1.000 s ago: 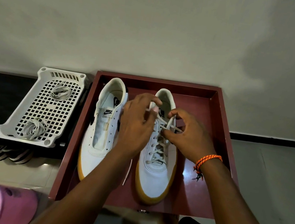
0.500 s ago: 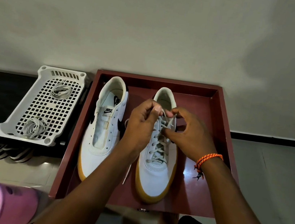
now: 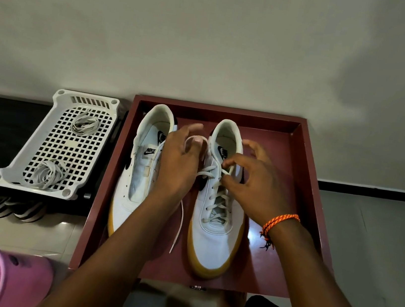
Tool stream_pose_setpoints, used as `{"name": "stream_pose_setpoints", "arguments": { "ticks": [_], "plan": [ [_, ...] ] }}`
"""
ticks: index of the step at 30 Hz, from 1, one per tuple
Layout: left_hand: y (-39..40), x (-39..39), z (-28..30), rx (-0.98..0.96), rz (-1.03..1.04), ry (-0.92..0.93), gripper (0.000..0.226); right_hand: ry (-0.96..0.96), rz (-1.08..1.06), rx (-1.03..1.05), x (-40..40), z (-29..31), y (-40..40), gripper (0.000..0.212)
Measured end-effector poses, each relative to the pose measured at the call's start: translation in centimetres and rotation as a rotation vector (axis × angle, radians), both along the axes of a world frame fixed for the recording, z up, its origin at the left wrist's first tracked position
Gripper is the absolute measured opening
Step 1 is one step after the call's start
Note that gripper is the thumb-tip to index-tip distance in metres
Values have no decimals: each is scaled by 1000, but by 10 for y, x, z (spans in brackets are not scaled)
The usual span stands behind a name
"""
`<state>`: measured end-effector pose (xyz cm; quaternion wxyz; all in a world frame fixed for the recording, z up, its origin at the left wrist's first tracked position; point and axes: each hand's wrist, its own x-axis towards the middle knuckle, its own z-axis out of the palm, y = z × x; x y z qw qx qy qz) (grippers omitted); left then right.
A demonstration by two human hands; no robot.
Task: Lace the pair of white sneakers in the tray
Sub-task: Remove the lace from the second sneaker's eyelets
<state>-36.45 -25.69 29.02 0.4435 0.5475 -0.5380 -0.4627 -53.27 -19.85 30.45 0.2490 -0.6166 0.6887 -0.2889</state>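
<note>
The right sneaker (image 3: pixel 213 235) sits in the dark red tray (image 3: pixel 305 173), toe toward the person, its lace (image 3: pixel 217 197) crossed through most of the eyelets. The right hand (image 3: pixel 257 184) pinches the lace near the top eyelets. The left hand (image 3: pixel 179 160) curls around the other lace end, looped over its fingers, with a loose tail hanging between the shoes. The unlaced left sneaker (image 3: pixel 139 170) lies just beside. A white perforated basket (image 3: pixel 24 175) left of the tray holds two lace bundles (image 3: pixel 47 174).
</note>
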Motion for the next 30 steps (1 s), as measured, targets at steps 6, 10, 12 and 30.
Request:
{"name": "stream_pose_setpoints", "arguments": {
  "ticks": [6,10,12,30],
  "plan": [
    [4,5,-1,-184,-121,-298,45,84,-8,-19,11,0,0,19],
    [7,15,0,-241,-299,-414,27,70,-8,-31,12,2,0,17],
    [12,19,1,-170,-435,-399,35,57,-5,-34,12,2,-1,16],
    [13,21,-1,-216,-427,-377,50,-22,-146,-10,12,6,-6,11]
  ]
}}
